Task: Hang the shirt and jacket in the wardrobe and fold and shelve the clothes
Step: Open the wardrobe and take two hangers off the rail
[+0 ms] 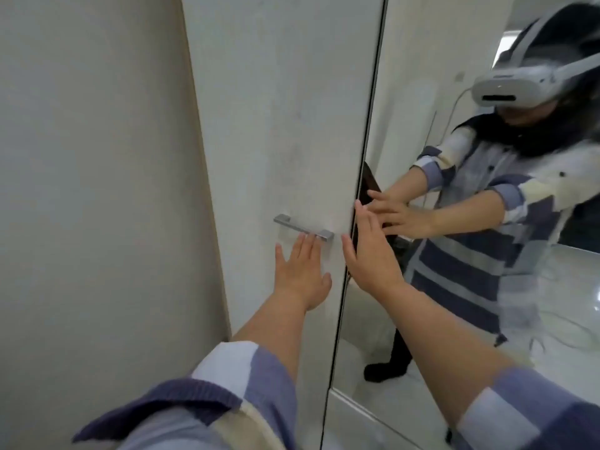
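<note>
A white wardrobe door [276, 125] fills the middle of the head view, with a flat metal handle [303, 227] on it. My left hand [300, 271] lies flat on this door just below the handle, fingers straight. To its right stands a mirrored door [454, 287]. My right hand [370, 248] is held flat with straight fingers at the mirrored door's left edge, by the dark gap between the two doors. No shirt, jacket or other clothes to put away are in view.
A plain beige wall [97, 190] runs along the left. The mirror shows a person in a blue and cream patterned top with a headset, both arms stretched out, and a pale glossy floor [568, 287] behind.
</note>
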Demonstrator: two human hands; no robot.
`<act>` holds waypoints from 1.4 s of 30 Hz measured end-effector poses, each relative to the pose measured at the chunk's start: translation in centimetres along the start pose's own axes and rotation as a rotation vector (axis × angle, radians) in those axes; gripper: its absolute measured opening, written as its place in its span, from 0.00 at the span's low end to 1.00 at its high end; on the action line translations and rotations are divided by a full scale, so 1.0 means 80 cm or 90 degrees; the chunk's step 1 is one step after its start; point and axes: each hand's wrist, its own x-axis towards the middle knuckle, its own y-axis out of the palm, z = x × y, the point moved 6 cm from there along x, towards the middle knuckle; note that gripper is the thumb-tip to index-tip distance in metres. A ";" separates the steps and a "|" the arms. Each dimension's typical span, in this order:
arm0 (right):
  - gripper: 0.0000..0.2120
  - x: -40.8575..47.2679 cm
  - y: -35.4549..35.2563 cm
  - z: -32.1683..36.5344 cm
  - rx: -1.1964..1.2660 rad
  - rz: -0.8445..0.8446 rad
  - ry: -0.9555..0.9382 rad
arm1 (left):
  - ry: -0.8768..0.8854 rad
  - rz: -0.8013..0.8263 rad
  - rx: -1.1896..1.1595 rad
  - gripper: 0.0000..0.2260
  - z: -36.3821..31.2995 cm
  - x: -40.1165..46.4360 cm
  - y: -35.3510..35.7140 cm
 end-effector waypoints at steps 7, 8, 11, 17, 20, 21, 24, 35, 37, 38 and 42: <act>0.28 0.022 0.027 0.003 -0.020 -0.086 0.095 | 0.039 -0.088 -0.023 0.26 0.003 0.054 -0.014; 0.27 0.024 0.026 0.003 -0.013 -0.110 0.110 | 0.034 -0.087 -0.018 0.25 0.005 0.060 -0.019; 0.26 0.029 0.029 -0.001 0.029 -0.139 0.162 | 0.044 -0.076 0.009 0.24 0.006 0.068 -0.027; 0.13 0.042 0.028 0.010 0.078 -0.123 0.170 | 0.013 -0.124 0.044 0.30 0.024 0.035 -0.035; 0.11 0.027 0.029 0.036 0.076 -0.130 0.085 | -0.032 -0.146 0.030 0.31 0.036 0.012 -0.043; 0.11 0.020 0.030 0.047 0.083 -0.123 0.054 | -0.053 -0.165 0.019 0.30 0.041 0.002 -0.048; 0.10 0.002 0.038 0.081 0.123 -0.074 -0.033 | -0.104 -0.225 -0.005 0.25 0.063 -0.033 -0.056; 0.17 -0.029 0.101 0.209 0.269 0.111 -0.232 | -0.205 -0.399 0.211 0.51 0.165 -0.175 -0.114; 0.21 -0.021 0.120 0.235 0.258 0.135 -0.257 | -0.233 -0.390 0.285 0.56 0.181 -0.188 -0.125; 0.24 -0.016 0.131 0.249 0.255 0.143 -0.276 | -0.248 -0.373 0.318 0.58 0.189 -0.192 -0.129; 0.35 0.008 0.184 0.295 0.205 0.190 -0.315 | -0.337 -0.320 0.458 0.56 0.235 -0.204 -0.151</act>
